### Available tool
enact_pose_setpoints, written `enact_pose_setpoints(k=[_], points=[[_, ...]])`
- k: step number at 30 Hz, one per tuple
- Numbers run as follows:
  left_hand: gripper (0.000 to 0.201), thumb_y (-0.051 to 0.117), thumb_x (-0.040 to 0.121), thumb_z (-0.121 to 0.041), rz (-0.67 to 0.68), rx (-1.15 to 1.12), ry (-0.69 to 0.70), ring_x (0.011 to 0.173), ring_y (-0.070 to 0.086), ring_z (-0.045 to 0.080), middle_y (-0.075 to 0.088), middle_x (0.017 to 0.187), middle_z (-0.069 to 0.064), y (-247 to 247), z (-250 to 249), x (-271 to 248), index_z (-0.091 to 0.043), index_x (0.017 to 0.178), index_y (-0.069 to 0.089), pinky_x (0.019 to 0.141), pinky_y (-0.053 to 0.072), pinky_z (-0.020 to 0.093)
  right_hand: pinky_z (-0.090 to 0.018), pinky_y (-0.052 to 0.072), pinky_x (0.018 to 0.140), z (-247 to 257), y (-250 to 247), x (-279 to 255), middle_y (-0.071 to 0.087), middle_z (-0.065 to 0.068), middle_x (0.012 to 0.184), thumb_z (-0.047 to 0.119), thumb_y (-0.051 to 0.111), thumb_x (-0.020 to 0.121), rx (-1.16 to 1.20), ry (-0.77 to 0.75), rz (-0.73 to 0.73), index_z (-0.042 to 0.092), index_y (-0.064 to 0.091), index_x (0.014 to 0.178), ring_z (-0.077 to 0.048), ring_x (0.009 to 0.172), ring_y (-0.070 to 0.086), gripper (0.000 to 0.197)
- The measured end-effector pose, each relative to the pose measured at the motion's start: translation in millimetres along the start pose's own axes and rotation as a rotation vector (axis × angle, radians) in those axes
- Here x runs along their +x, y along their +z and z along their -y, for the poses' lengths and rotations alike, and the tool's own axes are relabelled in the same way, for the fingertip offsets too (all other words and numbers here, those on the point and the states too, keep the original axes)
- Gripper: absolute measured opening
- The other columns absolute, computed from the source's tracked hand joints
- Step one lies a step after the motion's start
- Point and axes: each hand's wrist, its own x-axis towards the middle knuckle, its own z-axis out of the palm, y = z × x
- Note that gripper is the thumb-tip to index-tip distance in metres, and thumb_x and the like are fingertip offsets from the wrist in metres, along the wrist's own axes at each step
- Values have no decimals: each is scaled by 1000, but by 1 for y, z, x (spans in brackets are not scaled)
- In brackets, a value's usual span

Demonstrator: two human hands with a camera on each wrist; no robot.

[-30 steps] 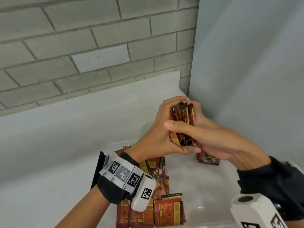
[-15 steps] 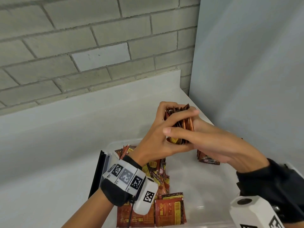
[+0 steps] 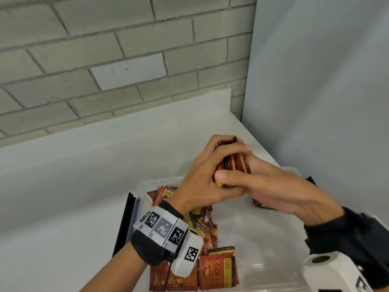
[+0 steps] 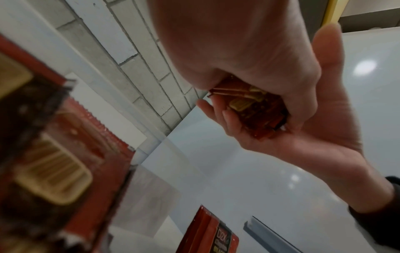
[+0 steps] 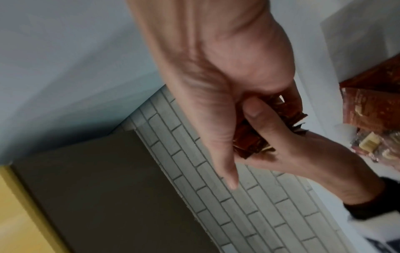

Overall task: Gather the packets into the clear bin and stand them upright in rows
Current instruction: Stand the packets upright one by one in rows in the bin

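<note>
While I stood at the white counter [image 3: 63,207] that met a grey brick wall [image 3: 105,49], the clear plastic bin [image 3: 263,239] lay directly below my raised hands. Its floor on my right side looked mostly bare. Loose red and brown foil packets with yellow label panels [image 3: 216,268] lay flat and jumbled in its left half, under my left wrist. A smaller group of the same packets [image 3: 257,204] sat against the far right of the bin, partly hidden behind my right hand; I could not tell whether they were standing.

My left hand [image 3: 202,182] and my right hand [image 3: 271,190] met above the bin's far middle, both clasped around one bundle of red packets [image 3: 233,165]. My left fingers curled over its top and my right thumb pressed across its near side. The bundle's long axis ran up and away from me, edges bunched together, ends uneven. It was held between both hands, neither nearer, and the bare floor for a row lay straight down and slightly to my right.
</note>
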Motion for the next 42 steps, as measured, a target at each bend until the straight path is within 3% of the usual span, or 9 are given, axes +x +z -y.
enact_pose_setpoints(k=[6,13,16,20,28,30,33,36,42], points=[[67,83,66,-19,24,0,-44,130,44,16,46,134,12,-3,-1,0,-14,125,51,104,39,26,-23,55,85,0,-5,-5,65,-8,113,32,77,67,100,6,-89,26,33,139,-10,103,68,85],[67,87,65,-7,64,4,-50,121,51,16,52,125,10,-1,-7,0,-7,122,51,100,43,29,-25,53,89,-7,-16,-6,67,-10,114,35,92,55,201,51,4,25,41,135,-18,113,64,96],[74,88,65,-10,122,37,-25,119,52,14,51,125,4,2,-10,0,-8,127,47,101,43,32,-27,55,79,-4,-22,-7,68,-11,107,32,86,66,369,69,38,9,57,121,-19,104,67,66],[101,88,63,-13,213,38,-44,126,49,14,49,133,-9,4,-11,0,-33,139,26,104,39,49,-20,52,58,-6,-13,-10,72,-2,80,4,64,83,246,90,-23,9,62,103,-11,80,71,21],[133,89,46,-53,306,40,-130,139,26,8,23,146,-28,-2,-9,-1,-50,144,0,113,30,46,-40,54,90,-16,-14,-11,71,-19,106,3,67,77,282,104,-139,4,66,110,-30,100,69,33],[122,80,48,-63,267,-52,-173,141,27,16,22,150,-19,-5,-6,-1,-55,143,3,112,34,44,-38,56,88,-16,-19,-13,72,-17,105,4,68,69,351,107,-165,6,68,109,-29,97,70,40],[101,68,68,-64,156,-130,-245,140,30,14,32,148,-4,-10,-2,-2,-40,147,11,114,29,28,-33,57,84,-17,-30,-14,71,-16,109,8,72,67,453,90,-186,7,68,113,-27,98,70,47],[75,67,83,-44,79,-227,-348,128,45,15,48,132,-3,-12,-2,-1,-25,144,28,106,40,30,-32,58,79,-18,-36,-15,68,-19,118,19,93,49,519,70,-168,3,67,118,-30,105,68,75],[29,70,85,-19,26,-482,-470,98,60,16,62,101,0,-14,-4,1,-17,112,61,78,54,27,-29,58,75,-15,-35,-21,68,-17,117,26,96,43,535,8,-108,9,74,108,-28,102,69,71]])
